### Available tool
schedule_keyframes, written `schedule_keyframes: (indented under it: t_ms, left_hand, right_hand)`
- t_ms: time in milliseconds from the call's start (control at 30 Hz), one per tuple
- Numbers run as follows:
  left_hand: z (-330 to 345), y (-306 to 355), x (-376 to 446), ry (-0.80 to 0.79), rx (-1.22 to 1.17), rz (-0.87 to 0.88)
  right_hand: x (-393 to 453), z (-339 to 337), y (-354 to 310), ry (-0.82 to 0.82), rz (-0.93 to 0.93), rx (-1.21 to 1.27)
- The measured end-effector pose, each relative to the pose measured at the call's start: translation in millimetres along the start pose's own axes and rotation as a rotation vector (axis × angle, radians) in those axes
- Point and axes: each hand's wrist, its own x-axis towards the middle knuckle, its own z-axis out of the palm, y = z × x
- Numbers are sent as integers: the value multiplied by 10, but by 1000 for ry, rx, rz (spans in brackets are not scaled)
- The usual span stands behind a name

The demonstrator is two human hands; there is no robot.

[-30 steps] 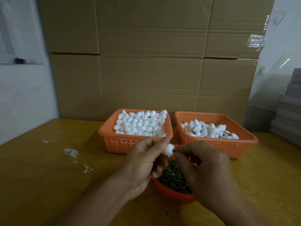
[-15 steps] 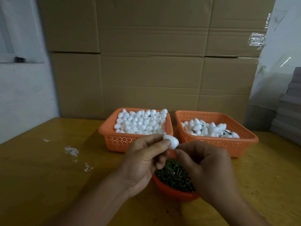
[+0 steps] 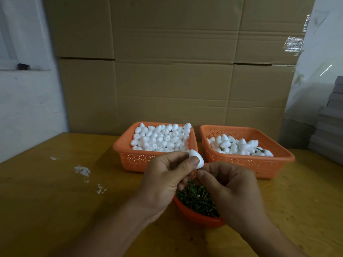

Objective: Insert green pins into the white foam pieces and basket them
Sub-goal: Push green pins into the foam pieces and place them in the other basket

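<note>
Here, the left hand (image 3: 167,175) pinches a foam piece (image 3: 196,159); the right hand (image 3: 230,190) is curled, its pin unseen. Steady the foam; push straight.

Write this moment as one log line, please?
left hand: pinches foam piece | right hand: fingertips at its tip | pin bowl: below

We seem to be in a small packing or assembly workroom, not a home. Across the upper frame, large plain cardboard cartons (image 3: 176,62) stand stacked as a wall behind a worn yellow wooden table (image 3: 55,191). At centre we see two orange perforated baskets (image 3: 274,164) of white foam pieces (image 3: 159,138) in bulk and a bowl of green pins (image 3: 198,199). At far right, grey flat sheets (image 3: 332,119) are piled.
</note>
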Motion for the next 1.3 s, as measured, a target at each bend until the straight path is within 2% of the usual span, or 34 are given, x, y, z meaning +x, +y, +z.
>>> schedule_keyframes:
  t_ms: [233, 400, 833, 1067, 1300]
  left_hand:
    - [27, 33, -31, -12, 142, 187]
    - [48, 48, -56, -29, 195, 234]
    - [51, 15, -54, 10, 141, 219]
    - [56, -20, -63, -12, 141, 215]
    - [66, -84, -102, -18, 291, 147]
  right_hand:
    - [-15, 29, -45, -24, -6, 35]
    - [-15, 29, -21, -1, 24, 23]
    - [-12, 50, -28, -19, 61, 107]
    - [31, -20, -16, -21, 199, 242]
    - [306, -222, 99, 140, 267, 168]
